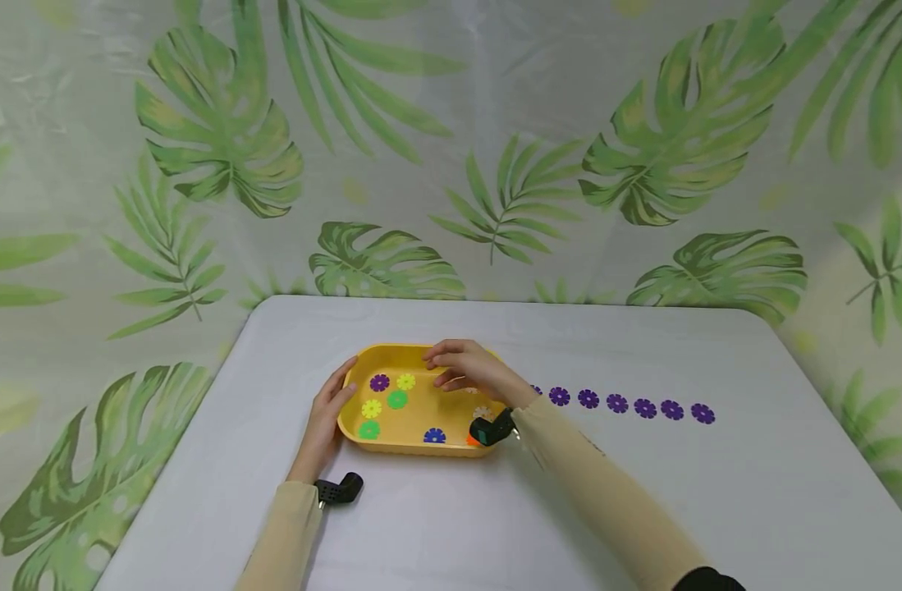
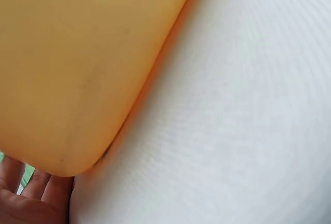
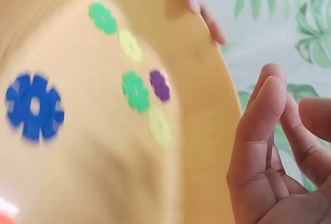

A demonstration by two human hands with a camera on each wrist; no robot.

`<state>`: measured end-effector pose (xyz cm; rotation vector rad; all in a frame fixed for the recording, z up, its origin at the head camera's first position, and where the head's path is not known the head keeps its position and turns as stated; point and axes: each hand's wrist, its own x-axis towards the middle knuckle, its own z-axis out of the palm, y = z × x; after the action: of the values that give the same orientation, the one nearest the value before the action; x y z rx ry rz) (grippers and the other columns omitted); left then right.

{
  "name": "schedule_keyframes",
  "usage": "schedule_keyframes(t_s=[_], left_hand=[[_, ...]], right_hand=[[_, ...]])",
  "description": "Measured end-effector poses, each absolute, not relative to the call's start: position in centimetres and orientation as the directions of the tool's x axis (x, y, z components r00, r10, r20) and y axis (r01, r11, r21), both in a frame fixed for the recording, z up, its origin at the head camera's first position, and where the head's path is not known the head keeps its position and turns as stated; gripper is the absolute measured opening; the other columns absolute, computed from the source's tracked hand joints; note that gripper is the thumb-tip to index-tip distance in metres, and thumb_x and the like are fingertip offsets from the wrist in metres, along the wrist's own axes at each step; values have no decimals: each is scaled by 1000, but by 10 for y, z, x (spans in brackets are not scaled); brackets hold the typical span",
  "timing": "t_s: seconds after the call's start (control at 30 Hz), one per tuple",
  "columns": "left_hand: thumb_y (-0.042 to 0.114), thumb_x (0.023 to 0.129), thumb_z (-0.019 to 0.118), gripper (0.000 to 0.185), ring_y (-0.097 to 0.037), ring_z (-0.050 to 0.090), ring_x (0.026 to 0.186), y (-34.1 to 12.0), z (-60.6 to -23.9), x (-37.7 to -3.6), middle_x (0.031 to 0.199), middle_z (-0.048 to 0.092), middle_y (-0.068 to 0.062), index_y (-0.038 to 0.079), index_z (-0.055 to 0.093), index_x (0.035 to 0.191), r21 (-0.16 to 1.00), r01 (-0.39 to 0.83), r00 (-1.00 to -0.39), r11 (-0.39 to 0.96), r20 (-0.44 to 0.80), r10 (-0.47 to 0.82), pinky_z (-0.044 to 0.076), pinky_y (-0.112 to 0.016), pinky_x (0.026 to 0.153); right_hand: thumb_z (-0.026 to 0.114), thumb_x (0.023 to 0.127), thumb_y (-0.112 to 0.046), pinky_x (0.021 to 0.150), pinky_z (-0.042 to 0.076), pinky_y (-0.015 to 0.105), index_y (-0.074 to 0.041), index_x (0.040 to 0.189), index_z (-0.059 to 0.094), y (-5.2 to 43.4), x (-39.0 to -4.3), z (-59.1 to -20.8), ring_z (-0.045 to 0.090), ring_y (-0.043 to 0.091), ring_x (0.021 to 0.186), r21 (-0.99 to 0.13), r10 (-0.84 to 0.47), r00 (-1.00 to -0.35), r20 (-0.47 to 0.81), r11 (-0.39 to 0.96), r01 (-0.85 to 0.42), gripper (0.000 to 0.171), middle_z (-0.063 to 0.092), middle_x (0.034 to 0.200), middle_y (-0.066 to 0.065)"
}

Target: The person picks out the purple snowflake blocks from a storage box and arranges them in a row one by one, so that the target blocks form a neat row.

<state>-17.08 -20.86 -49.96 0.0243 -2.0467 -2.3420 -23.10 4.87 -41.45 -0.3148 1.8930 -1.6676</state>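
no writing legible. yellow tray (image 1: 391, 355) long axis left-right; left hand (image 1: 325, 416) grips its end, right hand (image 1: 469, 371) loosely curled, empty, over it.

Both arms wear long beige sleeves (image 1: 606, 501); a small black camera (image 1: 492, 429) is strapped at each wrist.
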Motion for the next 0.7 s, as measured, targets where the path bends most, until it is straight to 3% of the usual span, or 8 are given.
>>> schedule_keyframes(t_s=[0.13,0.4,0.7], left_hand=[[15,101,47,46,-9,17,141,-209,-500,-171,154,29,3,15,40,146,992,13,-1000,-122,10,-29,21,-27,113],[14,102,46,46,-10,18,141,-209,-500,-172,154,29,2,13,39,147,992,29,-1000,-123,27,-15,23,-27,113],[14,102,46,45,-13,14,143,-210,-500,-173,154,28,0,12,39,147,994,30,-999,-102,28,-25,19,-29,114]], right_hand=[[49,100,-13,89,52,42,7,129,53,16,-232,-421,59,41,103,-946,-555,-766,-325,204,253,35,53,127,26],[46,100,-10,86,54,39,3,131,53,-26,-240,-442,64,31,95,-916,-559,-726,-400,225,331,34,53,129,23],[45,98,-1,93,49,41,7,129,50,-49,-244,-448,59,36,105,-894,-512,-740,-437,158,418,32,51,122,27]])
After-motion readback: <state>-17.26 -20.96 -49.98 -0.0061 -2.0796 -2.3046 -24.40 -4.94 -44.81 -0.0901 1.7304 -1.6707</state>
